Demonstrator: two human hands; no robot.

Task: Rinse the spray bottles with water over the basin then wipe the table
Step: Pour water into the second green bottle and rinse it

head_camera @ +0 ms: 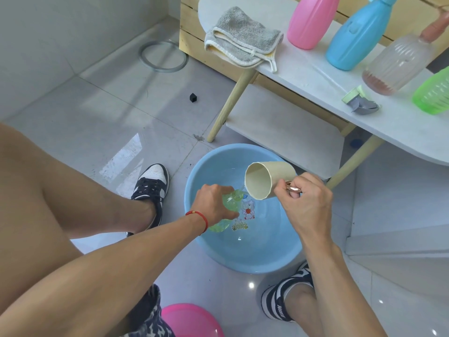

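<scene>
While right hand [307, 200] pinches cup [268, 180] handle, tipping water, left hand [213, 205] grips green bottle [227, 210] over basin [243, 254], 6 o'clock from table [315, 76]. Rinse step underway. Next probably: swirl, dump, swap bottle; cloth [240, 37] waits at 12.

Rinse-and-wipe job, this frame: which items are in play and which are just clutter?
In play: green bottle gripped by left hand; beige cup tipped by right hand; blue basin; pink bottle, blue bottle, clear bottle; grey cloth; table.

Clutter: black cube; floor ring; pink basin.
</scene>
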